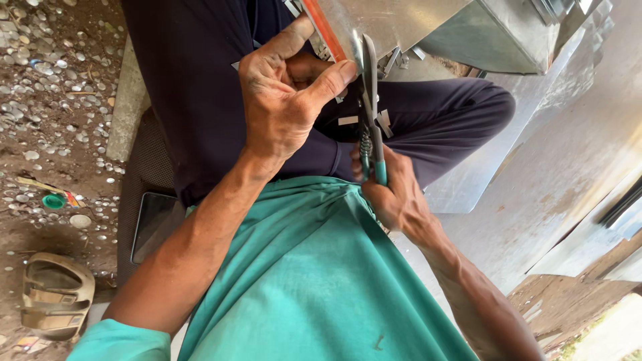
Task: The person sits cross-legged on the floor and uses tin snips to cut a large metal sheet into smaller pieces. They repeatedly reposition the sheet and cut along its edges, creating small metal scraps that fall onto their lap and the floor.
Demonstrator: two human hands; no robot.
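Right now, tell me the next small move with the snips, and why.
Probably squeeze the handles shut to finish the bite. The snips sit with their blades at the edge of the metal sheet, the right hand grips the green handles, and the left hand pinches the sheet's orange-striped edge beside the blades, steadying it. Keep that thumb clear.

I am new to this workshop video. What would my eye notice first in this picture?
At top centre, the left hand pinches a shiny sheet-metal piece with an orange edge. Beside it, the right hand grips green-handled tin snips, blades at the metal. On the ground at lower left lies a sandal.
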